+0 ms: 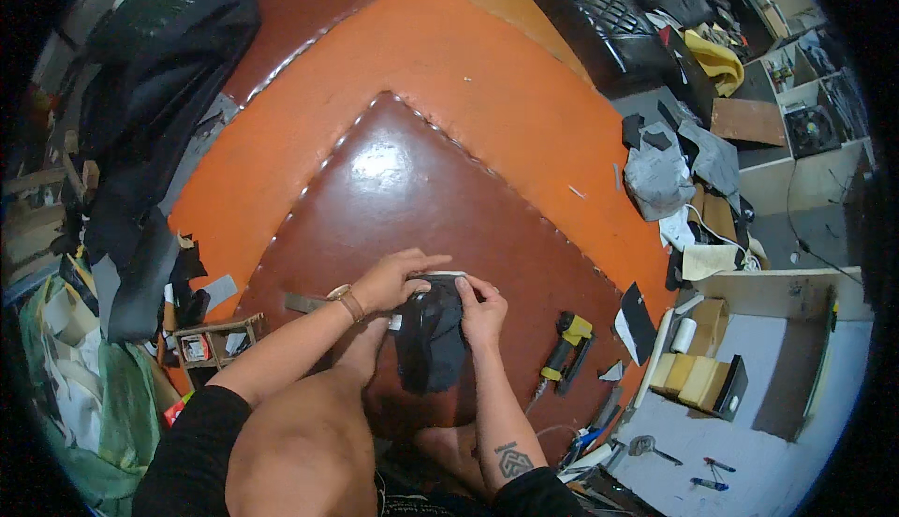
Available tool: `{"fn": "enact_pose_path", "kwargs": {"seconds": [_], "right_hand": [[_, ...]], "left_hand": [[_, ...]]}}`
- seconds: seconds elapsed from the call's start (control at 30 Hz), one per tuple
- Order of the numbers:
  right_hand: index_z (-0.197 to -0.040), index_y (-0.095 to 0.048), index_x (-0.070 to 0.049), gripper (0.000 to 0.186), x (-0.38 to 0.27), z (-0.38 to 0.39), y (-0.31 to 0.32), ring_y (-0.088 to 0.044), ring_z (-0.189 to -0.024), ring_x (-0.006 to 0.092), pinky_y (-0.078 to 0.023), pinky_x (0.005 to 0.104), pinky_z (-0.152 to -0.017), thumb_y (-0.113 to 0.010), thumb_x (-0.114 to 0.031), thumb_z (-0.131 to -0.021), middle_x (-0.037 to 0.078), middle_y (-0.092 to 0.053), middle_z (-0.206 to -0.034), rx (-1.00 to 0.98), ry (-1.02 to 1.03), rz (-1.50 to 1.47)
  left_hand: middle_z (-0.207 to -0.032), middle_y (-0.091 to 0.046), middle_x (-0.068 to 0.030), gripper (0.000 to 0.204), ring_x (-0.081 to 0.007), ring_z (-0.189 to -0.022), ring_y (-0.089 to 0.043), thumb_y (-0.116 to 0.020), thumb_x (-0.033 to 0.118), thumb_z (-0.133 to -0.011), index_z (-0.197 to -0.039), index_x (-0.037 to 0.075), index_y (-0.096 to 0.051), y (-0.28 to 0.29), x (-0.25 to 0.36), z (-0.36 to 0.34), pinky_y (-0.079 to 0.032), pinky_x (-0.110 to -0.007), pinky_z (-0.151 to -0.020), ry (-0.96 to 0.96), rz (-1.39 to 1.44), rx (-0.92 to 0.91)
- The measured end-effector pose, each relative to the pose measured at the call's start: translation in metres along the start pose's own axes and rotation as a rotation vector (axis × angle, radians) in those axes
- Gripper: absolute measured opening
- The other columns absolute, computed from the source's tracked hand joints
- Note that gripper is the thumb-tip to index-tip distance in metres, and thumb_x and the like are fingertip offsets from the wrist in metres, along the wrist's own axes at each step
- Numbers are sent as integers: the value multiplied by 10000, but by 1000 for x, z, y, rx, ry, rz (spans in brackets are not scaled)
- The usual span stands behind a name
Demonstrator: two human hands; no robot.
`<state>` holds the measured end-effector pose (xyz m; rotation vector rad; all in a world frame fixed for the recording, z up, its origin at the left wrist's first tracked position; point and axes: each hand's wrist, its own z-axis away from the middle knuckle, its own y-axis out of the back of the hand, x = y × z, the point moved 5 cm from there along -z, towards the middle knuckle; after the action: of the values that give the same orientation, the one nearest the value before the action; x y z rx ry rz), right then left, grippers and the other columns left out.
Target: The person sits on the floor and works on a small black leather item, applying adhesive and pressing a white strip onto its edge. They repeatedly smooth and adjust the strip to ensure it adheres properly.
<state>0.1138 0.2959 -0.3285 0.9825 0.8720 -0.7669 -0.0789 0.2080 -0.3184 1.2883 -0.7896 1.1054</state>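
A black, partly glossy, leather-like piece (433, 344) with a white strip along its far edge lies across my lap area. My left hand (391, 281), wearing a wristwatch (346, 302), is at the far left corner of the piece. Its thumb presses at the edge while the index finger stretches out to the right; the other fingers are partly hidden. With thumb and fingers, my right hand (483, 313) pinches the far right corner. A yellow and black staple gun (567, 348) lies right of my right forearm.
Below spreads a brown and orange padded floor covering (393, 208). A black quilted seat (599, 25) stands far right, near grey scraps (658, 172). On the right, a white tray (646, 480) holds yellow blocks and small tools. A small wooden rack (222, 339) stands left of my left forearm.
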Motion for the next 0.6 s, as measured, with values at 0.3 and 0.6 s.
{"fn": "enact_pose_path", "kwargs": {"seconds": [0.3, 0.6], "right_hand": [[-1271, -726, 24, 341, 26, -21, -7, -691, -953, 134, -566, 291, -873, -803, -140, -982, 62, -754, -1084, -55, -92, -204], [-1352, -644, 25, 474, -12, 27, 5, -673, -1060, 193, -559, 337, -928, -818, -204, -975, 123, -684, -1221, 174, -32, 1]], "left_hand": [[-1511, -601, -4, 506, -287, -1320, -588, -622, 205, -1037, -1531, 308, -592, -8, 24, 3, -496, -496, -1063, -261, -658, -61], [-1391, -650, -59, 691, -327, -1319, -585, -632, 158, -956, -1615, 312, -497, -14, 28, -6, -428, -641, -1119, -25, -851, -243]]}}
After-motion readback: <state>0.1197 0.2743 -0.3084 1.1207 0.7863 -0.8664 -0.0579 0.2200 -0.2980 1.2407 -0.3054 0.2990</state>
